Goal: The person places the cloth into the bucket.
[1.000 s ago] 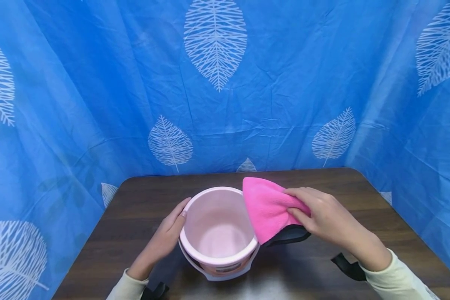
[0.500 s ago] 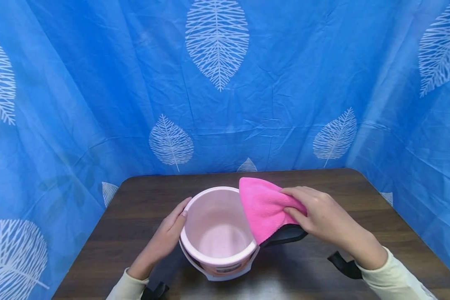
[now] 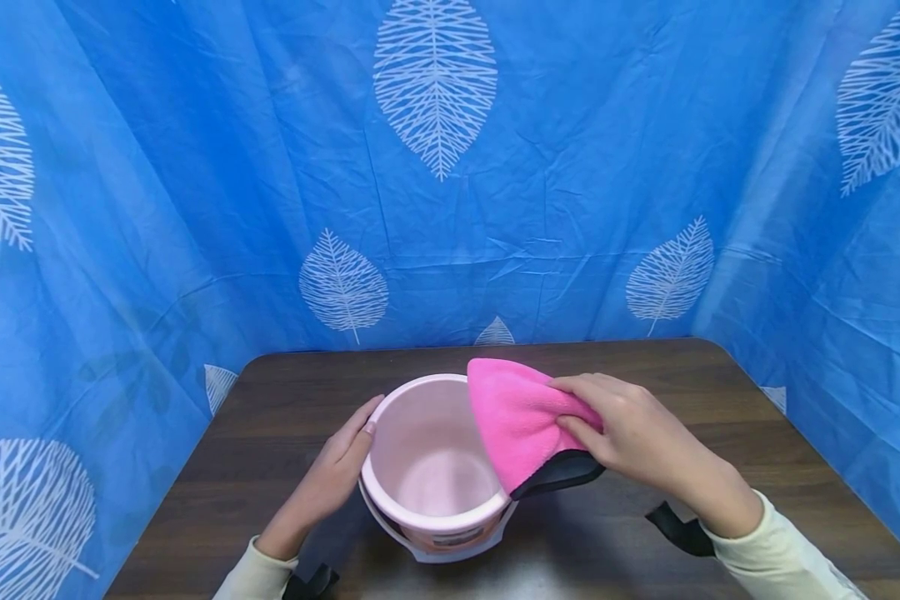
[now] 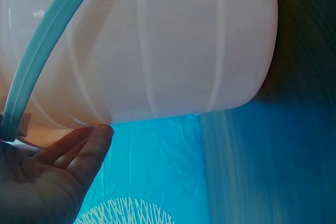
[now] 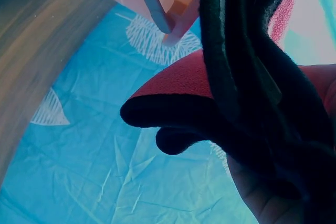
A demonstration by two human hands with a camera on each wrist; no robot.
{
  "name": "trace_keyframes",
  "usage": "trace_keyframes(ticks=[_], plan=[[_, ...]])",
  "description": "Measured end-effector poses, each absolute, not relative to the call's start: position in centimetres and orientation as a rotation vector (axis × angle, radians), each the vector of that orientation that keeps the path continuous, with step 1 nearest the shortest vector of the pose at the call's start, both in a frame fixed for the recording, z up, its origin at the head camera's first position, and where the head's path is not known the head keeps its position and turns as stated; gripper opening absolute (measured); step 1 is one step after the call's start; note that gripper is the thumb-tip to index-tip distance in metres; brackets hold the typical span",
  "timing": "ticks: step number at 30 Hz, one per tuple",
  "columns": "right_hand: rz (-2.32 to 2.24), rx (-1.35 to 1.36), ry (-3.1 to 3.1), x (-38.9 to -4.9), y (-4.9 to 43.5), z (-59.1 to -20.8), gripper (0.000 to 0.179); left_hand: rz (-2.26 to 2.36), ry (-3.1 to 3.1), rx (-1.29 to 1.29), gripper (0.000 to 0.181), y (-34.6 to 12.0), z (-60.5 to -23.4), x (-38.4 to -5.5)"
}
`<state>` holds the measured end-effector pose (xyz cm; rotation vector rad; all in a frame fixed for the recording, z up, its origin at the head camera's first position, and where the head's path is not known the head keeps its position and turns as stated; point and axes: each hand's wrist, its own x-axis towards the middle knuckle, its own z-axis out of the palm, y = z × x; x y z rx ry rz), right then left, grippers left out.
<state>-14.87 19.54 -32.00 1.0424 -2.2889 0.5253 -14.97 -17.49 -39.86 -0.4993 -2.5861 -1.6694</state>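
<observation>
Right hand [image 3: 630, 421]: clamped on the cloth [image 3: 513, 425], thumb and fingers pinching a gathered fold; shifted a little left within the last second, cloth carried along.
Cloth: pink on one face, dark on the other; fanned out from the pinch at the right side of the bucket [image 4: 178, 51]; now masking more of the rim [image 3: 437, 523] in the head view. Contact with the rim: impossible to tell.
Left hand [image 3: 337, 462]: not clamped; fingers fairly straight along the bucket's outer side, thumb laid at the rim; unchanged over the same second, seemingly there for steadying.
Bucket: pale pink, mouth upward, standing on the table; not moved. Handle [image 3: 450, 552] lowered around the near side.
Shift of the cloth: all travel on the right, none on the left; judged as cloth work at the bucket's right edge, still under way, with much of the inside still uncovered.
Table [image 3: 690, 383]: dark wood grain, beneath both hands and bucket.
Curtain [image 3: 585, 150]: blue with white leaves, behind and beside the table; no real change.
</observation>
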Motion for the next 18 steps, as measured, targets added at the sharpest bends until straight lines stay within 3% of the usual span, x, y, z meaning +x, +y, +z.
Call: trace_keyframes(ticks=[18], plan=[[0.531, 1.037, -2.397, -14.7, 18.2, -31.2, 0.045, -1.683, -2.589, -0.482, 0.051, -17.4, -39.8, -14.9]])
